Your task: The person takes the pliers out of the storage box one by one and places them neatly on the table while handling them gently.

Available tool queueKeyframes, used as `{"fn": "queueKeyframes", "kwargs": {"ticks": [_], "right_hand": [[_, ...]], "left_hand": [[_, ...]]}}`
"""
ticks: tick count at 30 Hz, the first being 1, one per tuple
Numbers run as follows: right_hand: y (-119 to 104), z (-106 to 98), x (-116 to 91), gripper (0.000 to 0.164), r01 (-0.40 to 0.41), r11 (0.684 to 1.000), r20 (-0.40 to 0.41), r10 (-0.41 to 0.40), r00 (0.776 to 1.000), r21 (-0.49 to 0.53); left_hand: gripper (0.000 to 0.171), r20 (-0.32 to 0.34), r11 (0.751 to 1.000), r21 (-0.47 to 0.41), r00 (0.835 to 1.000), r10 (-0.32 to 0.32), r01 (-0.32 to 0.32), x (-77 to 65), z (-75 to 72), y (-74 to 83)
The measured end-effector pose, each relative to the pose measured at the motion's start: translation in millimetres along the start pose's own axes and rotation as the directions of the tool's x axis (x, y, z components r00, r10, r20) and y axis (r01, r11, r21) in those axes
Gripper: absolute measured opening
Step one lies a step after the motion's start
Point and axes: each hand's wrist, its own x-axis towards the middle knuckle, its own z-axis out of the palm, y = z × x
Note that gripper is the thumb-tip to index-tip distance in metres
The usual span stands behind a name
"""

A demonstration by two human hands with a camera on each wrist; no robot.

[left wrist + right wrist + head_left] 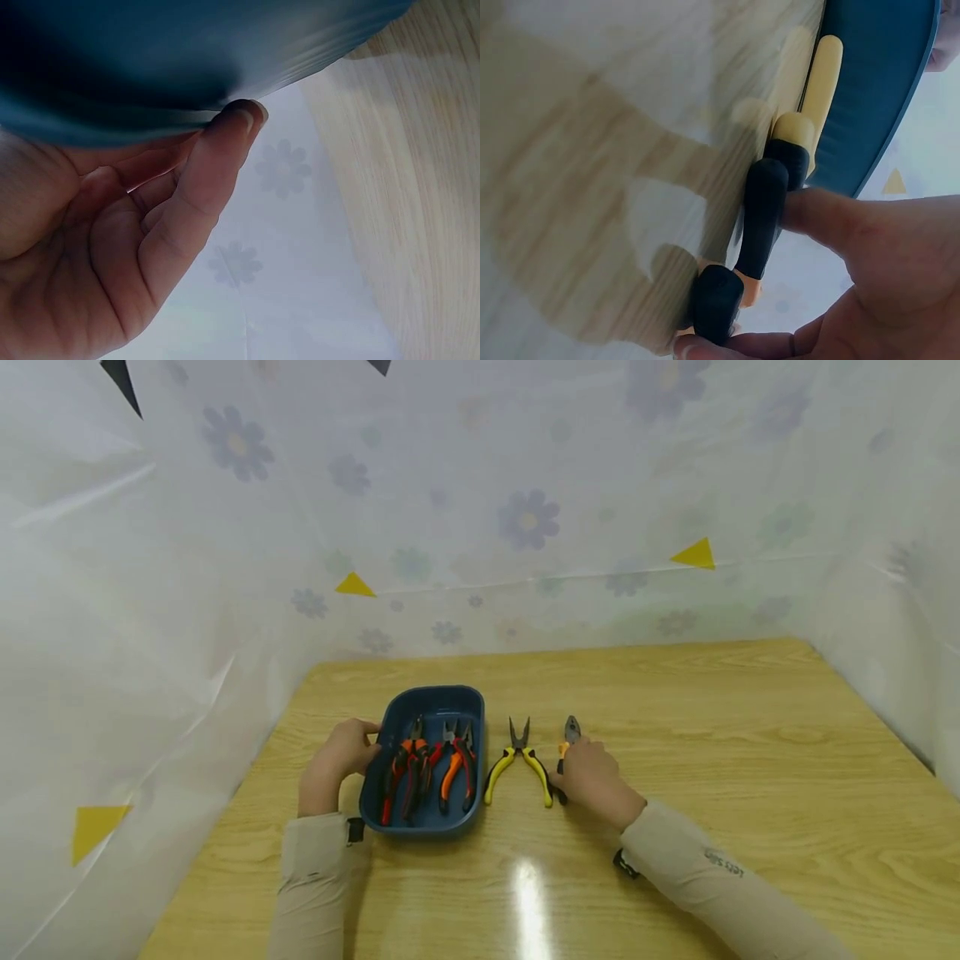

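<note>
At the left of the head view, my left hand (pixel 345 753) holds the side rim of a dark blue tub (pixel 450 698). The left wrist view shows its bent fingers (pixel 196 176) against the tub's edge; part of the hand is hidden by the tub. Several pliers with red, orange and black handles lie inside, jaws pointing away from me. My right hand (pixel 596 778) pinches combination pliers (pixel 572 730) flat on the table, its thumb and fingers at the black-and-orange handles (pixel 763 217). Between tub and right hand lie long-nose pliers (pixel 498 768) with yellow-and-black handles, spread apart.
The wood-grain table (pixel 675 710) extends beyond both hands. White flowered sheeting (pixel 450 510) stands along the back and sides, with yellow triangles (pixel 696 554) stuck on it. A bright reflection lies on the tabletop near the front.
</note>
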Motion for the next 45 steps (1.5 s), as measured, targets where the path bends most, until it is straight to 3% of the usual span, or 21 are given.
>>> {"fn": "queueKeyframes", "kwargs": {"ticks": [9,16,18,24,29,32,45], "right_hand": [[-0.4,1.8,-0.6,0.062,0.005,1.000,-0.014,-0.005,1.000,0.003],[-4.6,-6.3,-3.7,0.049,0.040,0.999,-0.023,-0.040,0.999,-0.023],[-8.1,-10.2,-6.0,0.043,0.058,0.998,-0.031,-0.058,0.998,-0.005],[-20.3,-23.9,-13.6,0.046,0.140,0.987,-0.080,-0.134,0.988,0.076],[-33.7,-36.7,-14.4,0.046,0.237,0.965,-0.132,-0.222,0.966,0.108],[-42.6,-43.2,-12.0,0.044,0.264,0.949,-0.122,-0.246,0.962,0.171],[-80.4,-48.6,3.2,0.033,0.282,0.860,-0.086,-0.272,0.959,0.425]], "left_hand": [[0.043,-0.007,1.000,0.008,1.000,0.010,-0.010,0.9,-0.1,-2.3],[0.044,-0.014,1.000,0.003,1.000,0.002,-0.002,2.0,-0.6,-4.0],[0.044,-0.015,1.000,0.001,1.000,-0.003,0.003,1.8,-0.9,-3.4],[0.045,-0.011,1.000,-0.008,1.000,-0.017,0.017,1.7,-1.1,-0.8],[0.045,-0.011,1.000,-0.012,1.000,-0.018,0.018,0.7,-1.3,-0.8],[0.045,-0.012,1.000,-0.016,1.000,-0.017,0.017,0.1,-1.5,0.1],[0.044,-0.020,1.000,-0.019,1.000,-0.006,0.006,-1.4,-1.1,-0.2]]}}
